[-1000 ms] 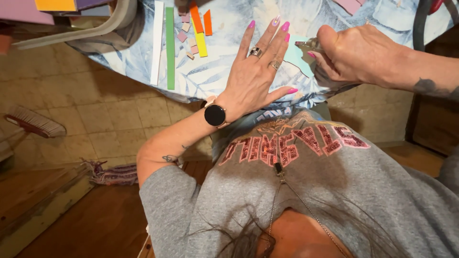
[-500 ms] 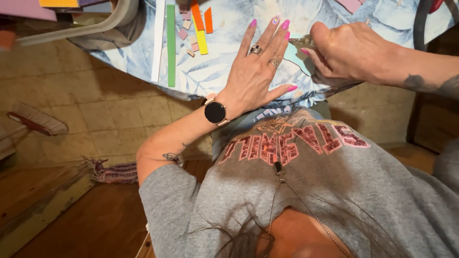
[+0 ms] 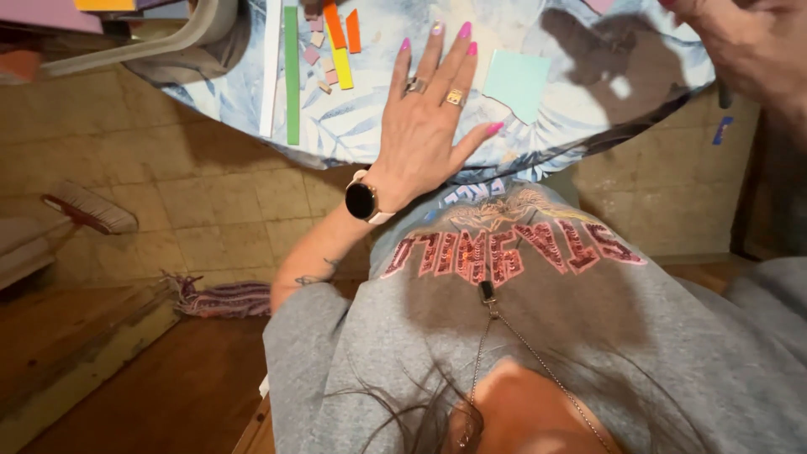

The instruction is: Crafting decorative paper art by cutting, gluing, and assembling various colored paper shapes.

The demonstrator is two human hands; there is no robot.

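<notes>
Left hand (image 3: 424,139): fingers spread, palm flat on the worktop (image 3: 378,126). Pale green paper square (image 3: 517,81) lies free at its 2 o'clock. Keep pressure even. Right hand (image 3: 744,46) raised; its finger state cannot be told.

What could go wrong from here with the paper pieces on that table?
1. The green strip and white strip reach the table's near edge; a nudge from the left hand might tip them onto the floor.
2. The light blue paper square lies loose beside that hand, so a sweep could shift it.
3. The right hand is raised and partly out of frame; what it holds is unclear.
</notes>
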